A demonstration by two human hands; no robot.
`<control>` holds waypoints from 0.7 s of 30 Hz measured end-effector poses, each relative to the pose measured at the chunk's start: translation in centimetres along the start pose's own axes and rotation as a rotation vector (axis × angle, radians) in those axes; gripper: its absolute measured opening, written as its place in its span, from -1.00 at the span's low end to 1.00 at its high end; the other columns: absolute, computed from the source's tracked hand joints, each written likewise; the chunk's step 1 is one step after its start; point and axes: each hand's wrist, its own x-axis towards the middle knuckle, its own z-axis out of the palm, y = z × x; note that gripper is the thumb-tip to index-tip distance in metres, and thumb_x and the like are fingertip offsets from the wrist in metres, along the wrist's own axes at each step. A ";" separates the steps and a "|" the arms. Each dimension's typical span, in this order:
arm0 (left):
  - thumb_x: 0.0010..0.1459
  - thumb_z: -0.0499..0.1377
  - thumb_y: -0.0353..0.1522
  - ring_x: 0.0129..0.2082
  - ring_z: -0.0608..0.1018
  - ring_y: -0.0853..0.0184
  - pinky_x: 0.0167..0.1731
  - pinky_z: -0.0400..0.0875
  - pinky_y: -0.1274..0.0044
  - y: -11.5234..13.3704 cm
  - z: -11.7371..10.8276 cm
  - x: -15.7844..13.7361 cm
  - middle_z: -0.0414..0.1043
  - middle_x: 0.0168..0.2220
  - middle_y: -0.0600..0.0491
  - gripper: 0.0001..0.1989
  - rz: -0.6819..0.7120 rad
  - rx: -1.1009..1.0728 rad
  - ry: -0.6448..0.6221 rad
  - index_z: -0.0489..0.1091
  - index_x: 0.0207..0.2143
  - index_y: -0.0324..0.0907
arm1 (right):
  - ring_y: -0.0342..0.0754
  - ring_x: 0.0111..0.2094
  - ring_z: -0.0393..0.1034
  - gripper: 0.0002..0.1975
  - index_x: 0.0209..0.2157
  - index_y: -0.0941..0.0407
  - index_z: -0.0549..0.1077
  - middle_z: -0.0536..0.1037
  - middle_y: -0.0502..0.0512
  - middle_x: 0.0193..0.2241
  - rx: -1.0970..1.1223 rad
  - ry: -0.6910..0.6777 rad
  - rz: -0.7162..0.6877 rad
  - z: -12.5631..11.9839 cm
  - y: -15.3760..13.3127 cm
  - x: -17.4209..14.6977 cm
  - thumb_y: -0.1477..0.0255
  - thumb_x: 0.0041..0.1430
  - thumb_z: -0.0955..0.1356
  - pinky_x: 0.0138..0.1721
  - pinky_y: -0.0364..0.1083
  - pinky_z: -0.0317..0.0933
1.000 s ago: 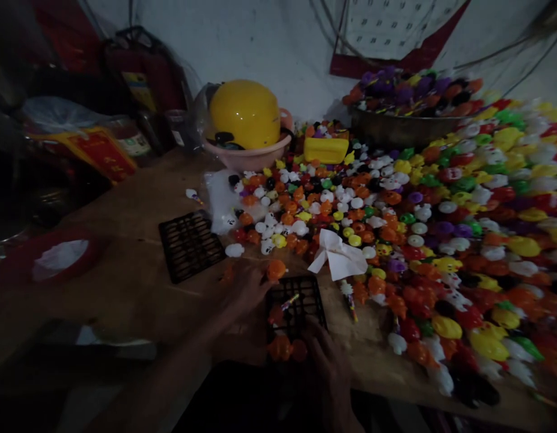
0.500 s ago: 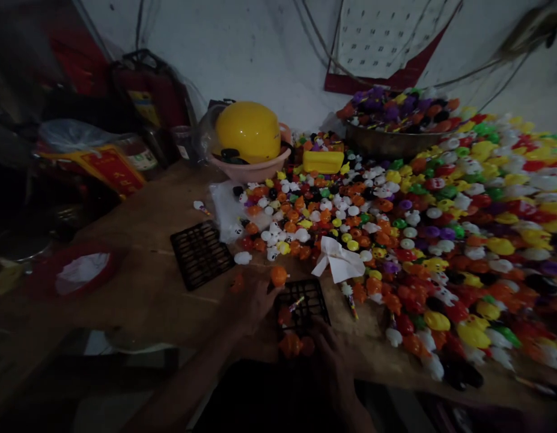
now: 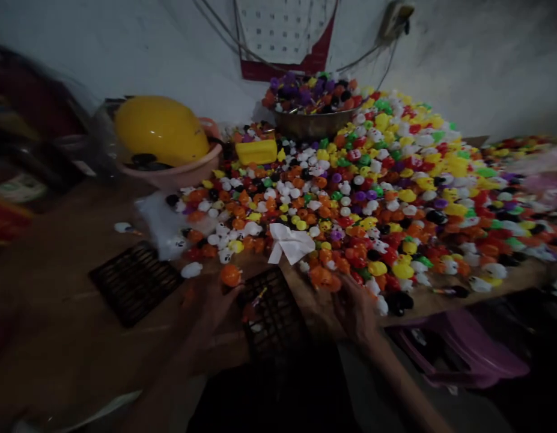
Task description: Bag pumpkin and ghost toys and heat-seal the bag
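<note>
My left hand (image 3: 215, 308) is closed around a small round orange toy (image 3: 231, 275), which sticks up above the thumb, at the left edge of a black plastic grid tray (image 3: 278, 313). On that tray lie a dark reddish piece (image 3: 248, 313) and a thin stick with a colourful wrapper (image 3: 259, 296). To the right, my right hand (image 3: 356, 307) has its fingertips against an orange toy figure (image 3: 324, 278) at the front edge of the heap of small toys (image 3: 350, 198). Its fingers are curled and partly in shadow.
Another black grid tray (image 3: 136, 282) lies on the wooden table (image 3: 57, 264) at the left. Behind are a yellow helmet (image 3: 161, 129) in a pink basin (image 3: 183, 174), a yellow box (image 3: 256, 152) and a metal bowl (image 3: 312, 125) full of toys. White paper (image 3: 291, 243) rests before the heap.
The view has swung right. My right hand has moved from beside the near tray to the heap's front edge, and the orange pieces at the tray's near end are gone from there.
</note>
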 end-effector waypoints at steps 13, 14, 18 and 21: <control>0.20 0.14 -0.39 -0.17 0.63 0.09 -0.10 0.46 0.37 15.2 -5.1 10.9 0.63 -0.23 -0.07 -0.81 0.423 0.801 0.047 0.57 -0.31 -0.15 | 0.02 -0.53 0.55 -0.65 -0.07 0.20 0.51 0.66 0.22 -0.38 0.072 -0.112 0.158 4.1 2.3 -1.8 0.26 0.37 0.24 -0.61 -0.13 0.34; 0.19 0.18 -0.38 -0.14 0.63 0.04 -0.10 0.46 0.35 15.8 -3.7 13.2 0.62 -0.25 -0.12 -0.84 0.398 0.873 0.014 0.57 -0.35 -0.18 | 0.03 -0.53 0.55 -0.63 -0.04 0.19 0.51 0.67 0.23 -0.34 0.057 -0.136 0.159 4.4 2.3 -2.1 0.23 0.36 0.25 -0.63 -0.13 0.31; 0.05 0.31 -0.44 -0.10 0.63 -0.09 -0.06 0.47 0.26 16.2 1.0 19.6 0.56 -0.38 -0.17 -0.86 0.282 0.939 -0.019 0.46 -0.55 -0.25 | 0.00 -0.51 0.54 -0.62 -0.02 0.12 0.53 0.67 0.19 -0.30 0.084 -0.227 0.257 4.0 2.4 -2.9 0.17 0.37 0.26 -0.63 -0.15 0.29; -0.06 0.35 -0.47 -0.05 0.61 -0.12 -0.02 0.45 0.25 16.0 1.7 21.6 0.57 -0.36 -0.18 -0.87 0.200 0.881 -0.023 0.45 -0.56 -0.25 | 0.03 -0.39 0.59 -0.64 -0.08 0.11 0.55 0.67 0.20 -0.27 0.126 -0.286 0.270 3.7 2.0 -2.9 0.20 0.37 0.25 -0.45 -0.13 0.43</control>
